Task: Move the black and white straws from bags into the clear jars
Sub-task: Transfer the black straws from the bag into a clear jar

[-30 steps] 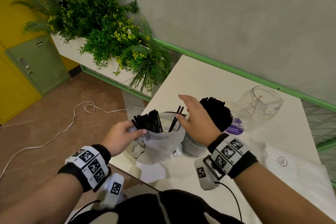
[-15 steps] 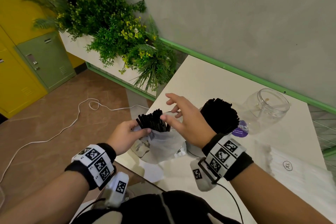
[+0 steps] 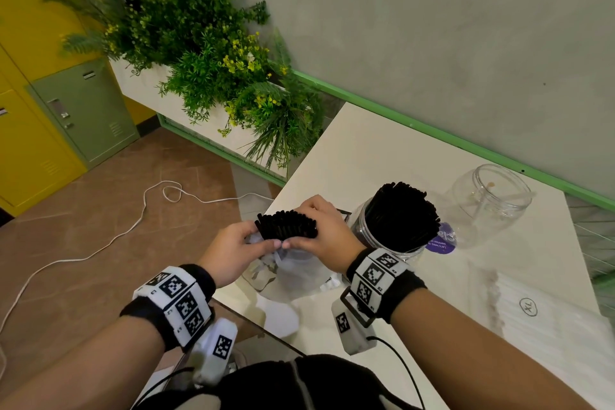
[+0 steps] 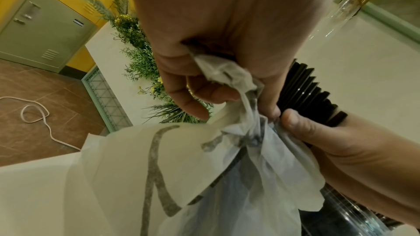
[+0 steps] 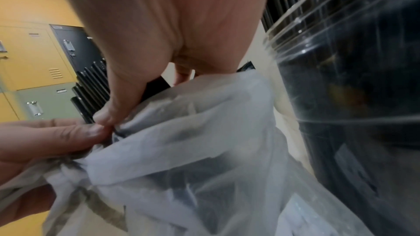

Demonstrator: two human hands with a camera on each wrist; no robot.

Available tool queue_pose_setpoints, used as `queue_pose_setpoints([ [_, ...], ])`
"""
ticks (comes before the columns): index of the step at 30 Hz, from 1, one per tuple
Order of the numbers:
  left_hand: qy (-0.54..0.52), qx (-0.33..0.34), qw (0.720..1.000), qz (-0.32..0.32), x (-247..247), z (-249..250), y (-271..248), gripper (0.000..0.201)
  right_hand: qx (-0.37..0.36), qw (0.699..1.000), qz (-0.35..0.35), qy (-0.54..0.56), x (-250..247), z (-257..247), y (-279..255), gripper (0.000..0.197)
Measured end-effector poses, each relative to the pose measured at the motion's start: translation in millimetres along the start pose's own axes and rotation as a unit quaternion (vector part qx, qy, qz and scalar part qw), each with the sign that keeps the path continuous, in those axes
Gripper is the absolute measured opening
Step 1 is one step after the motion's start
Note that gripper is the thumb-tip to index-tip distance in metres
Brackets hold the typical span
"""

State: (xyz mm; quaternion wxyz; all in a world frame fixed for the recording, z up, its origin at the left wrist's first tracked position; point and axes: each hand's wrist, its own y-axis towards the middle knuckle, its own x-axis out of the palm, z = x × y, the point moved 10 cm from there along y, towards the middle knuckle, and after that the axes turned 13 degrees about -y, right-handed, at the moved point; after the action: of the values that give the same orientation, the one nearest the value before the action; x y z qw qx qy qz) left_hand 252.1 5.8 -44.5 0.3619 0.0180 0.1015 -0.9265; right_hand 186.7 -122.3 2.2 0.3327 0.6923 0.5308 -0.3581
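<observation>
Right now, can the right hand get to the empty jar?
Probably not yet: the right hand grips the straws, and the full jar stands between it and the empty jar.

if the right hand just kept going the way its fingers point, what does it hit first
Most likely the left hand. The right hand points leftward across the bundle of black straws it already grips, and the two thumbs nearly touch above the bag, though depth is unclear.

Bag point(image 3: 293, 273) hides lower black straws point(image 3: 286, 226); purple jar label point(image 3: 441, 240) text unreadable.
</observation>
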Motion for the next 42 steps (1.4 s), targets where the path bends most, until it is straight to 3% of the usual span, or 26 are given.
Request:
queue_pose_setpoints([
  [4,-0.007,0.007,1.0,0.006,-2,4,-2,0.024,0.011,1.0,0.012,0.027,-3,-1,3,0.036],
  [9,-0.006,0.009,1.0,0.0,-3,4,-2,0.033,0.04,0.998,0.001,0.056,-2,4,1,0.038],
  [15,-0.043,0.013,0.999,-0.018,1,9,-2,0.059,0.049,0.996,0.01,0.075,1,5,1,0.033],
  [22,-0.031,0.023,0.999,-0.006,-2,14,-4,0.037,0.071,0.987,0.031,0.143,-4,7,-5,0.015],
  [30,-0.045,0.018,0.999,0.003,-5,9,-4,0.05,0.074,0.973,0.09,0.197,-39,5,-12,0.014],
  [33,-0.037,0.01,0.999,0.01,-4,9,-2,0.04,0.065,0.962,0.154,0.218,-58,1,-15,0.01],
  [38,-0.039,0.011,0.999,0.011,-4,10,-2,0.03,0.027,0.937,0.261,0.231,-107,-15,-22,0.036],
  [42,-0.033,0.014,0.999,0.005,0,12,-2,0.03,0.002,0.927,0.276,0.253,-129,-27,-17,0.039],
])
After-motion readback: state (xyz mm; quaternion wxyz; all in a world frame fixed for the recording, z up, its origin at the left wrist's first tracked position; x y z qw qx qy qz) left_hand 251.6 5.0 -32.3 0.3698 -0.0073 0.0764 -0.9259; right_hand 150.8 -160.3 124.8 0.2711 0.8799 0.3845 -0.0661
